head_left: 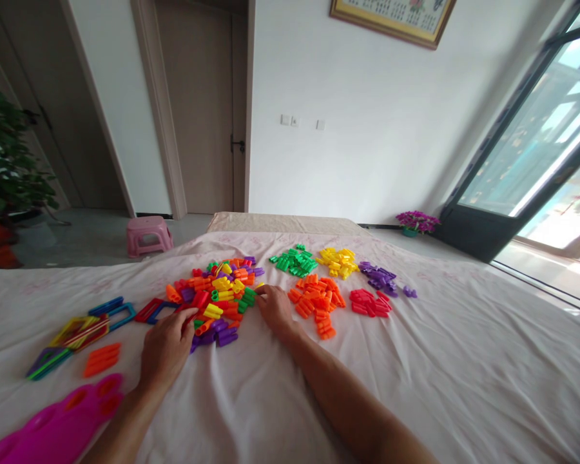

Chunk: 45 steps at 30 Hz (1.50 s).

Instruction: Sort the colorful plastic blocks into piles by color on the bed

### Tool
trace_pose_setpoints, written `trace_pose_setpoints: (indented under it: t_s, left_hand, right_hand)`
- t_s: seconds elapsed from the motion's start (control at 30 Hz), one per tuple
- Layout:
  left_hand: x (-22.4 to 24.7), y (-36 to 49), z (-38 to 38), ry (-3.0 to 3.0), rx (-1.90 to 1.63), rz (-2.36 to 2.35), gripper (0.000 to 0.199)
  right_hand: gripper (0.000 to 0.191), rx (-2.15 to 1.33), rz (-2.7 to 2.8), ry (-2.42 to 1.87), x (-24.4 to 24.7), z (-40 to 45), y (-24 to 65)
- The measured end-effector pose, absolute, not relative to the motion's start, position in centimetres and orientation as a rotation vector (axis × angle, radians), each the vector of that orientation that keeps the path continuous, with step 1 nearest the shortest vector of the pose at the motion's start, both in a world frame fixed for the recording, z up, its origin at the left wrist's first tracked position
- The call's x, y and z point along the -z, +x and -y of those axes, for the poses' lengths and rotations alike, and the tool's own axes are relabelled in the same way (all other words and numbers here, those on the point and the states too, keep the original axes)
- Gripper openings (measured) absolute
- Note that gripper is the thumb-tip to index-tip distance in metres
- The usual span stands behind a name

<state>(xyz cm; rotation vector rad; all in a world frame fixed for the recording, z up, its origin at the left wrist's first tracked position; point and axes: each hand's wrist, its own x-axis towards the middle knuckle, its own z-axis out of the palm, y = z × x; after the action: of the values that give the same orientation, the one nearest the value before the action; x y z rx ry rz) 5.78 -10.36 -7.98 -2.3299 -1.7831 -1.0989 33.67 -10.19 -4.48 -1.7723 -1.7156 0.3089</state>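
A mixed pile of colourful plastic blocks (225, 291) lies on the cloth between my hands. My left hand (171, 338) rests at the pile's left edge, its bent fingertips by a red block; whether it grips one is unclear. At the right edge, my right hand (273, 308) has its fingers pinched beside a green block (247, 298), and what they hold is too small to make out. Sorted heaps sit farther right: green (294, 260), yellow (338, 262), orange (318, 299), purple (378, 277) and red (370, 303).
Magnetic frame tiles (80, 332), an orange block piece (102, 359) and a pink paw-shaped item (58, 425) lie on the left of the cloth (464, 367). Beyond the table are a pink stool (149, 236), a plant (12, 154) and magenta flowers (417, 221).
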Motion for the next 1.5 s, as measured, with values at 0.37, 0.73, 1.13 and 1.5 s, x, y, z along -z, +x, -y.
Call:
trace_pose_setpoints:
  t_s: [0.37,0.73,1.13,1.5]
  left_hand:
    - [8.0,5.8,10.3,-2.328,1.092,1.776,0.039]
    - [8.4,5.6,10.1,-2.340,1.126,1.767,0.039]
    - [8.2,5.6,10.1,-2.337,1.110,1.773,0.039]
    - [8.4,5.6,10.1,-2.338,1.105,1.784,0.039]
  right_hand:
    - [0.024,-0.262,1.711,-1.725,5.0,10.2,35.0]
    - [0.021,-0.579,1.431,-1.585,6.9,8.5,37.0]
    - [0.044,-0.498,1.036,-1.320,7.7,5.8,40.1]
    - [0.057,-0.181,2.101,-1.578,6.8,8.6,36.1]
